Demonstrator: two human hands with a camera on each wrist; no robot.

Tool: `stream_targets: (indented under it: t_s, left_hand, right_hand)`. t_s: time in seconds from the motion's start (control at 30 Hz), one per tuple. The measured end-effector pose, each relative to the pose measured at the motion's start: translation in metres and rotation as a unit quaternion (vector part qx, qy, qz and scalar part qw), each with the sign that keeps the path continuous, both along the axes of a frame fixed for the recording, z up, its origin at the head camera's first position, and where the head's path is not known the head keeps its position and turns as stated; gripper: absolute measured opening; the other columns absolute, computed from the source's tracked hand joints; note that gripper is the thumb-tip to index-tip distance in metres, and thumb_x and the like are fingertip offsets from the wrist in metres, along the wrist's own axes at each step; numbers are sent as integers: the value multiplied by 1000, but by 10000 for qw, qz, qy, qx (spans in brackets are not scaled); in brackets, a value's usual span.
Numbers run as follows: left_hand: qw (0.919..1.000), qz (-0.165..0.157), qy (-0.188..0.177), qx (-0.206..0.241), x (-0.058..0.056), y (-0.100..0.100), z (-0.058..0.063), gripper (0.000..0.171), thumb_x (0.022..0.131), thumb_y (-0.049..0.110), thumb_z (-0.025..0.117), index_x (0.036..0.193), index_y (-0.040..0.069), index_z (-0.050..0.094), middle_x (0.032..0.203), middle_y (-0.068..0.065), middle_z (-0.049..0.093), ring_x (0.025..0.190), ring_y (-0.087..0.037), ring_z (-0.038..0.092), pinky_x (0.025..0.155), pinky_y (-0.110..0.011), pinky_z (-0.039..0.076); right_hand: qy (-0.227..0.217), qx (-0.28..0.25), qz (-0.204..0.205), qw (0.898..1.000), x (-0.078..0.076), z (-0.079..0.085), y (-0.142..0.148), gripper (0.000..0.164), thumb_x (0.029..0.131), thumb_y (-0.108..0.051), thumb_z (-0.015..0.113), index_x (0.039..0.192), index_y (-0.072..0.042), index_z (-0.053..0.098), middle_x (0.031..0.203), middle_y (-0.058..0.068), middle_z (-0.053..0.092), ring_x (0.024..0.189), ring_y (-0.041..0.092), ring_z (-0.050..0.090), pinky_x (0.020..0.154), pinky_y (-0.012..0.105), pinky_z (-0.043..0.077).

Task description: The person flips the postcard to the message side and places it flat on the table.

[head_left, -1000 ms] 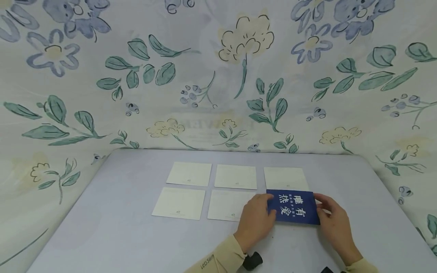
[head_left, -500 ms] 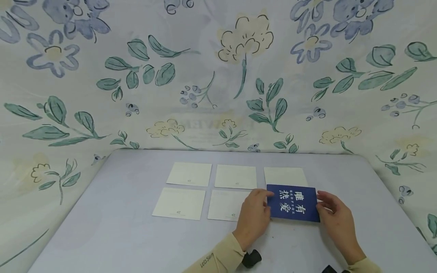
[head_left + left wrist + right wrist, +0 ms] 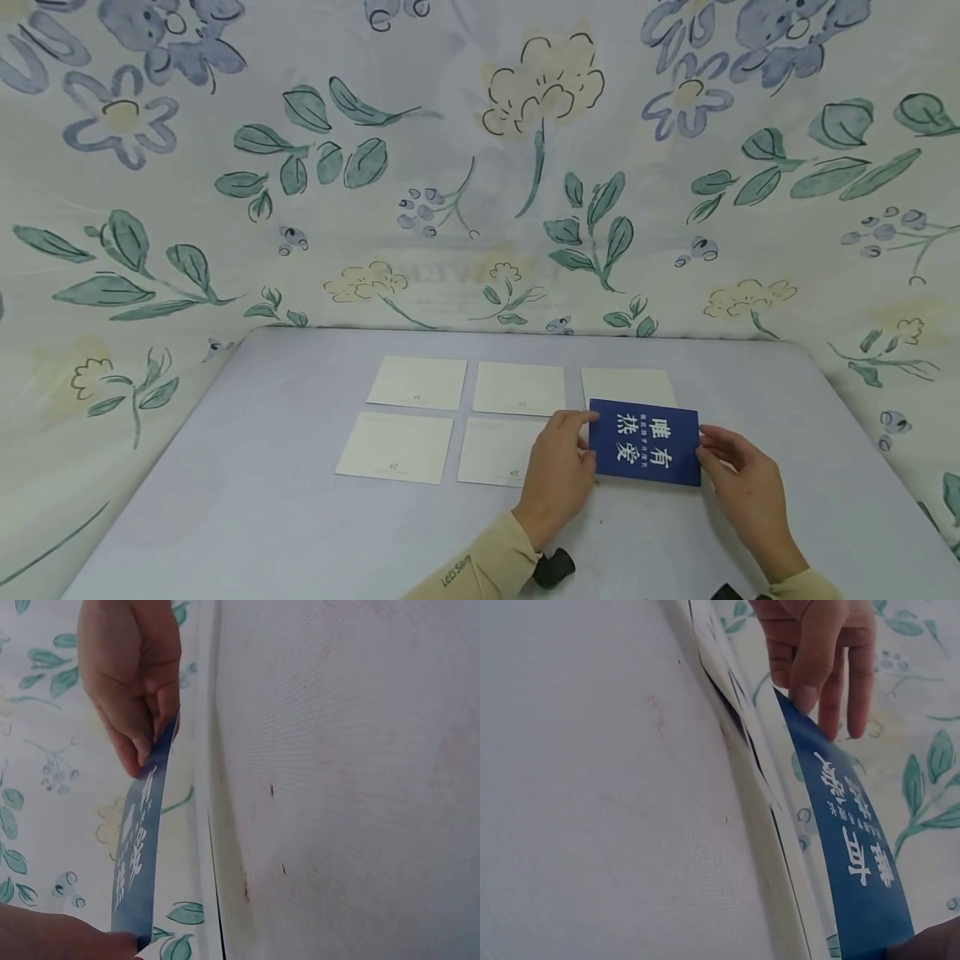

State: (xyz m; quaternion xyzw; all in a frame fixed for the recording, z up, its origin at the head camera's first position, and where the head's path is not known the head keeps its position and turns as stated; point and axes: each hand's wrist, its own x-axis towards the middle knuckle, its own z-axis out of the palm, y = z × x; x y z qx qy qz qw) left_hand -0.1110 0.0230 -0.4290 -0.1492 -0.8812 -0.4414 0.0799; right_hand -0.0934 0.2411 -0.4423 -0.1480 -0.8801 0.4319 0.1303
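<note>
A dark blue card (image 3: 645, 442) printed with white Chinese characters is held level between two hands, close over the table. My left hand (image 3: 558, 467) pinches its left edge with thumb and fingers. At the opposite edge my right hand (image 3: 750, 483) grips the card near its right side. In the left wrist view the card (image 3: 142, 840) is seen nearly edge-on, above the white tabletop. The right wrist view shows the left thumb (image 3: 805, 697) on the card's far corner, while the nearer right fingers are mostly cut off by the frame.
Several white cards lie in two rows on the pale table (image 3: 225, 483). The back-right white card (image 3: 628, 386) and the front-middle white card (image 3: 495, 450) are partly covered by the blue card and left hand. A flower-patterned cloth (image 3: 465, 167) hangs behind the table.
The blue card has been raised and shifted slightly away from the body, both hands moving with it. The white cards stay where they were.
</note>
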Motion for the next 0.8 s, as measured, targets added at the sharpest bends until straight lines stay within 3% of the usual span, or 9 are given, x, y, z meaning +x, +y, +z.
stream_targets:
  t_s: [0.13,0.37,0.8]
  left_hand:
    - [9999,95,-3,89,-1,1,0,44,81,-2,63,123,8,56,112,-3,57,82,-7,55,64,-14,46]
    - [9998,193,14,90,-3,1,-2,41,81,1,65,121,6,57,109,-3,59,84,-7,56,65,-13,46]
    - [9994,212,222,184,-4,1,0,43,79,-3,66,119,8,60,103,0,60,82,-6,58,69,-14,47]
  right_hand:
    - [72,42,-9,10000,0,-1,0,32,89,-8,58,120,-2,57,108,15,63,99,19,58,69,1,41]
    - [61,57,-104,9999,0,-3,2,30,88,-11,60,117,-3,60,105,13,64,83,-11,50,67,2,41]
    - [-79,-107,-293,9995,-2,-1,-1,30,88,-7,59,118,-5,59,106,12,62,92,10,58,65,6,46]
